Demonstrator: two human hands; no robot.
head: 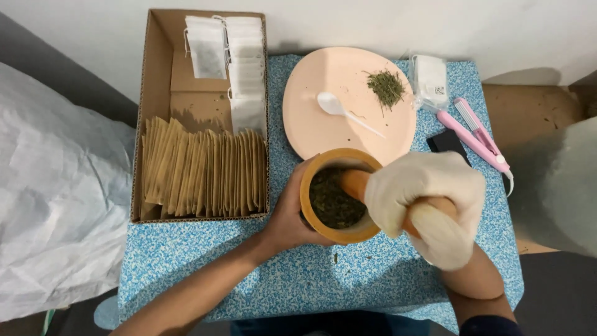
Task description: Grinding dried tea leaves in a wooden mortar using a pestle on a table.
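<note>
A plain pale wall backs a small surface covered in blue-and-white speckled material, with a large crumpled white sack bulking at its left and a grey-green shape at the far right that cannot be identified.

On the left part of the surface sits an open cardboard box, a row of tan paper envelopes standing on edge along its near side and white filter bags stacked at its far end. Beyond the middle lies a round peach-coloured plate carrying a white plastic spoon and a small heap of dried green herb. To its right are a small clear packet, a pink handheld sealer and a black card.

The wooden mortar stands near the front edge, just in front of the plate, part-filled with crushed green leaf. The left hand, bare, wraps its fingers round the mortar's left wall, steadying it. The right hand, in a cream glove, is clenched round the wooden pestle, whose long axis slants from the glove at lower right down-left into the bowl, its head among the leaf. The right hand is thus just beside the mortar's right rim.
</note>
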